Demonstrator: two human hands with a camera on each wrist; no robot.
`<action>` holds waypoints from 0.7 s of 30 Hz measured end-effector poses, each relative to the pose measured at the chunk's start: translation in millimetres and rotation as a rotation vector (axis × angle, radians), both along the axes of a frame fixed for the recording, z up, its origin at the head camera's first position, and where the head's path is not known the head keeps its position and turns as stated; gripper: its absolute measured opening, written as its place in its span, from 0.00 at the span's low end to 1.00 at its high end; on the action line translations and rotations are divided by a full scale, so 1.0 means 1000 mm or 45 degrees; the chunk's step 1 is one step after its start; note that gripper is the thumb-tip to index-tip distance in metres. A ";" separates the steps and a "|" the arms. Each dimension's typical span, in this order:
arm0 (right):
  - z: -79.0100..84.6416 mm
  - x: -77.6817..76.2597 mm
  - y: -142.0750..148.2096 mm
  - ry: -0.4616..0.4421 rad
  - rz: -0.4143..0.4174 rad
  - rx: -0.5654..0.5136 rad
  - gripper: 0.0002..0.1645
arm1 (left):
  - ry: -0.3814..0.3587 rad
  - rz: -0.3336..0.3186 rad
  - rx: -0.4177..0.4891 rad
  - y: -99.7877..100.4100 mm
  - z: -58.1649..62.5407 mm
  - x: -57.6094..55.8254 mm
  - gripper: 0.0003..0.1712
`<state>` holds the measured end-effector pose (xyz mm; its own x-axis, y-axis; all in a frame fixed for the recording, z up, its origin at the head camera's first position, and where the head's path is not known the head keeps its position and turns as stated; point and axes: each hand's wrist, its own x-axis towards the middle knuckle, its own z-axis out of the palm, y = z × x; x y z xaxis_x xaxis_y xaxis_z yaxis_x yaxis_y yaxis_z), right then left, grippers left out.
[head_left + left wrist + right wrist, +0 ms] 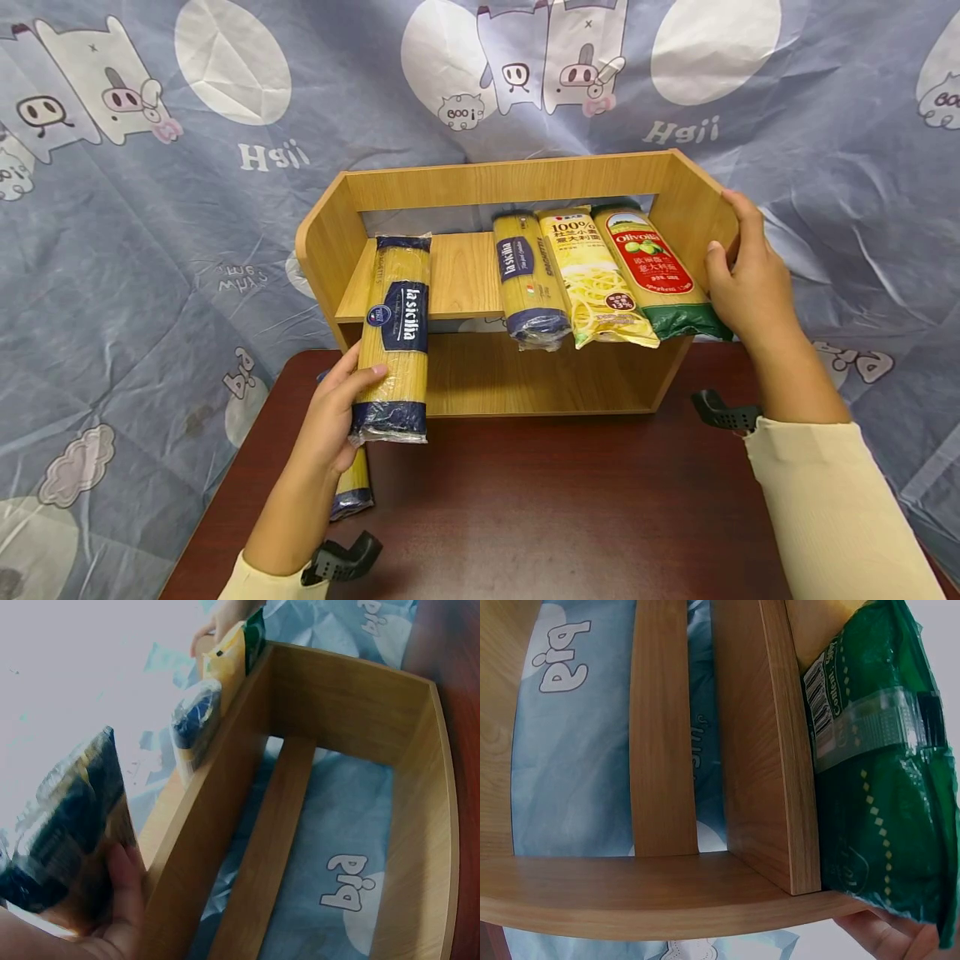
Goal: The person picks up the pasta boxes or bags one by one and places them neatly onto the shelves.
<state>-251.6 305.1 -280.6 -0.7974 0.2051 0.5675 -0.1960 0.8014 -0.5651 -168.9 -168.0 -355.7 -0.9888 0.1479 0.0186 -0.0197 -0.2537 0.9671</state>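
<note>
A pack of la sicilia spaghetti (399, 367) is held in my left hand (330, 417), thumb across its front. Its top overlaps the left end of the upper board of a wooden shelf (465, 271) in the head view. My right hand (761, 292) grips the shelf's right side panel (693, 221), thumb on the inner side and fingers over the edge. On the upper board, towards the right, lie another la sicilia pack (528, 287), a yellow pasta pack (600, 287) and a green-ended Olivoilà pack (656, 271), their near ends jutting past the front edge.
One more spaghetti pack (352, 487) lies on the dark red table (540, 508), left of the shelf and partly hidden by my left arm. Behind the shelf hangs a blue-grey cloth (360, 92) printed with cartoon pigs. The shelf's lower board (525, 383) stands close to the table.
</note>
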 end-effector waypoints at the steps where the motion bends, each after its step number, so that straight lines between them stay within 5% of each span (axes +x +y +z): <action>1: 0.000 0.000 0.000 0.000 0.000 0.000 0.36 | -0.007 0.001 -0.001 0.000 0.001 -0.002 0.32; 17: -0.001 0.001 0.002 -0.015 -0.010 0.008 0.36 | -0.123 0.054 0.229 0.009 0.009 -0.037 0.15; 21: 0.000 0.002 0.001 -0.014 -0.004 0.014 0.36 | -0.132 0.122 0.188 0.010 0.011 -0.037 0.15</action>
<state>-249.5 306.1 -280.5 -0.8028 0.2015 0.5612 -0.1875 0.8081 -0.5583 -206.1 -158.0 -345.1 -0.9960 0.0563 -0.0694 -0.0861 -0.3978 0.9134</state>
